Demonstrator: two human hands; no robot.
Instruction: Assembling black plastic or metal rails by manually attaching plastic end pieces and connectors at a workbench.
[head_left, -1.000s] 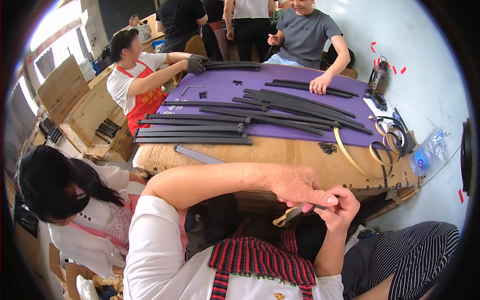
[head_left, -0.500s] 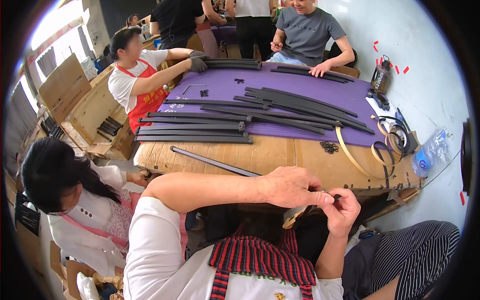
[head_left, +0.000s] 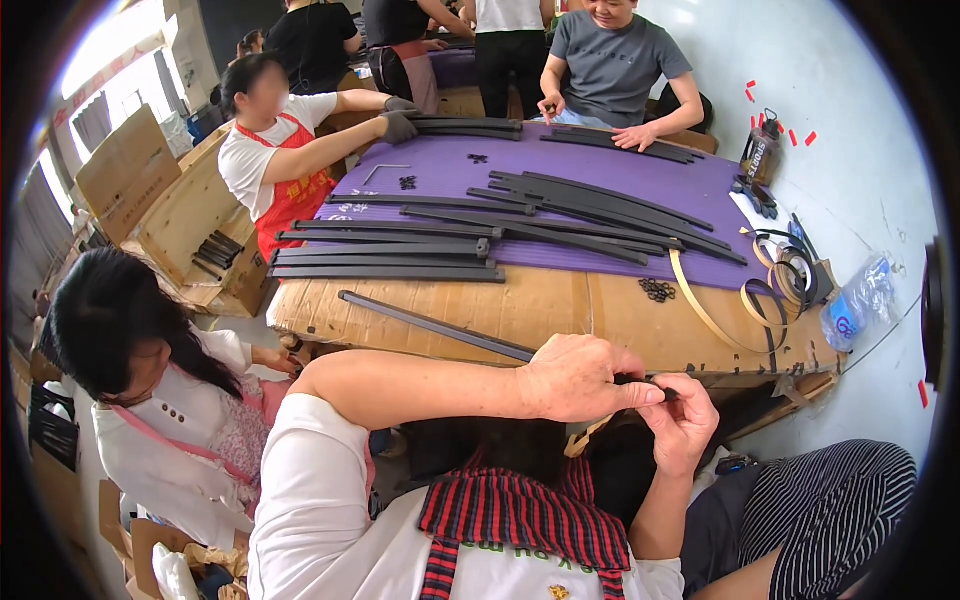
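My left hand (head_left: pixel 580 378) is closed around a long black bar (head_left: pixel 435 325), which lies slantwise over the table's near edge. The bar's far end points left, and its middle passes behind my left hand. Close beside it, my right hand (head_left: pixel 682 425) pinches at the small black tip (head_left: pixel 664 393) sticking out by my left thumb. Whether that tip is the bar's own end or a separate piece I cannot tell. A short beige strip (head_left: pixel 588 437) hangs below my hands. What lies inside my left palm is hidden.
Several black bars (head_left: pixel 390 262) lie on a purple mat (head_left: pixel 440 165) on the cardboard-topped table (head_left: pixel 560 300). Small black rings (head_left: pixel 657 290), coiled strips (head_left: pixel 775 290) and a plastic bottle (head_left: pixel 860 305) are to the right. Co-workers are at the far side; one person (head_left: pixel 170 400) sits left.
The bar has turned slightly, its pale groove no longer showing, and slid a little. More of the black tip shows between my fingers. My hands stay almost in place.
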